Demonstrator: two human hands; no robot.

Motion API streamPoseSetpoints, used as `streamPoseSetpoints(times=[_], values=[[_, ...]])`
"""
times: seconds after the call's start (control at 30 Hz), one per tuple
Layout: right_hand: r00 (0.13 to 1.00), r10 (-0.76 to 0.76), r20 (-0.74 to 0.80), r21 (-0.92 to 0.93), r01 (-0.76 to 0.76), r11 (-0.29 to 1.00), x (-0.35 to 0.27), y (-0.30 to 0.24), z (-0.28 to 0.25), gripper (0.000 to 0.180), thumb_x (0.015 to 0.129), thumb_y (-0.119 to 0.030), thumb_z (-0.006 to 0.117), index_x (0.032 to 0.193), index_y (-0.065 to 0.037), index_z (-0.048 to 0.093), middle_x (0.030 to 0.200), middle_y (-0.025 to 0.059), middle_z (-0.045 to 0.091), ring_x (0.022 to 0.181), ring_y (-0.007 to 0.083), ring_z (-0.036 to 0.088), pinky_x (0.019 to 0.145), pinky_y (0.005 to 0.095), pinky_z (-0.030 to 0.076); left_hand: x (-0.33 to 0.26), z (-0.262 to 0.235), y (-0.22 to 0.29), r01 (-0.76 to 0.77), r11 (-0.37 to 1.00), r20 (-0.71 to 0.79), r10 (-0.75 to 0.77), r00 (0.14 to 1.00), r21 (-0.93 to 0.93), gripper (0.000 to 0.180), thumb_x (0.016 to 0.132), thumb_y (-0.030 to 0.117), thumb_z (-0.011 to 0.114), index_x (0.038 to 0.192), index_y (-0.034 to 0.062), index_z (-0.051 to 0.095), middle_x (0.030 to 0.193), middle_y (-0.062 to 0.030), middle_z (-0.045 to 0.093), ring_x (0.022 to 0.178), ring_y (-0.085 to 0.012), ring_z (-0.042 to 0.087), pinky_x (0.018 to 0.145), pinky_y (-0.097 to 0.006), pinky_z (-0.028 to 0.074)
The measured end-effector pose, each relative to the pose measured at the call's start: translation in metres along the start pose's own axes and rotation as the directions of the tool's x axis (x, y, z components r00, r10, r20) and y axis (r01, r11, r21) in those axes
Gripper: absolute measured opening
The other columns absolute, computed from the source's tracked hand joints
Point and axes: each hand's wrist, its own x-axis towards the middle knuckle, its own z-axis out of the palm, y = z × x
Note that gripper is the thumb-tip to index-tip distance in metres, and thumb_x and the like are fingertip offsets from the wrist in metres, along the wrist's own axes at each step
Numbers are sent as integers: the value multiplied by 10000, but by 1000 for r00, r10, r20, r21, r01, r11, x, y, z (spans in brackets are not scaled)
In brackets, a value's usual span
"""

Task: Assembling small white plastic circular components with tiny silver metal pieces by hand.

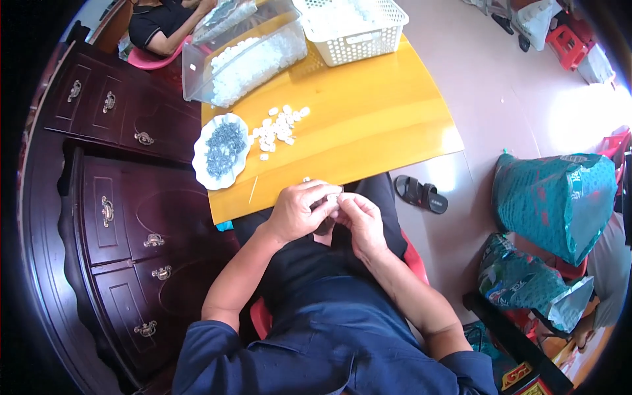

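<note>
Just off the table's near edge, above my lap, my left hand (pixel 299 209) and my right hand (pixel 362 222) meet with their fingertips closed on a small white piece (pixel 332 197). Fingers cover most of it. On the table (pixel 368 112) ahead lies a loose pile of small white plastic pieces (pixel 280 128). Left of the pile, a white scalloped dish (pixel 200 161) holds many thin dark metal bits (pixel 225 145), too small to tell exactly. A thin pale stick (pixel 253 189) rests near the dish.
At the table's far side stand a clear plastic bin (pixel 194 76) of white pieces and a white perforated basket (pixel 359 49). Dark wooden drawers (pixel 131 197) line the left. A person (pixel 155 29) sits far left. Teal sacks (pixel 553 204) and a black sandal (pixel 421 194) are right.
</note>
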Motion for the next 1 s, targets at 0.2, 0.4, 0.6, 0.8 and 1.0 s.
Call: streamPoseSetpoints(times=[0.2, 0.4, 0.6, 0.8, 1.0], values=[[996, 79, 36, -44, -78, 996, -3, -4, 4, 185, 1022, -208, 560, 1011, -52, 659, 973, 69, 721, 764, 102, 658, 752, 252, 536, 33, -36, -12, 250, 968, 105, -249, 963, 0, 96, 890, 40, 660, 960, -6, 708, 712, -40, 654, 608, -82, 585, 571, -248, 473], [988, 122, 97, -59, -117, 991, -3, 2, 5, 179, 1023, -201, 555, 990, -61, 660, 978, 73, 728, 768, 106, 666, 754, 264, 542, 135, -80, -44, 124, 990, 14, -124, 992, -59, 197, 908, 86, 608, 1063, 0, 695, 757, -15, 661, 645, -94, 592, 594, -272, 466], [986, 136, 101, -63, -130, 990, -3, -3, 5, 175, 1020, -212, 565, 998, -70, 666, 988, 71, 735, 786, 104, 668, 766, 265, 535, 197, -114, -34, 89, 985, -178, -62, 982, 149, 392, 922, 94, 595, 1296, -23, 593, 1042, -108, 711, 923, -183, 685, 818, -317, 544], [985, 144, 93, -53, -139, 989, -2, -9, 7, 177, 1019, -220, 570, 999, -74, 671, 987, 68, 737, 790, 98, 666, 764, 259, 527, 126, -73, -56, 116, 835, 10, -144, 990, 538, 470, 947, 186, 563, 1363, -30, 525, 1304, -255, 589, 1149, -366, 616, 1004, -452, 466], [981, 171, 92, -65, -165, 984, 0, -5, 7, 179, 1020, -218, 568, 995, -73, 670, 988, 67, 737, 791, 98, 666, 770, 261, 527, 101, -55, -69, 287, 588, -72, -361, 930, 757, 642, 940, 389, 590, 1396, -45, 468, 1374, -310, 491, 1205, -457, 527, 1082, -540, 354]])
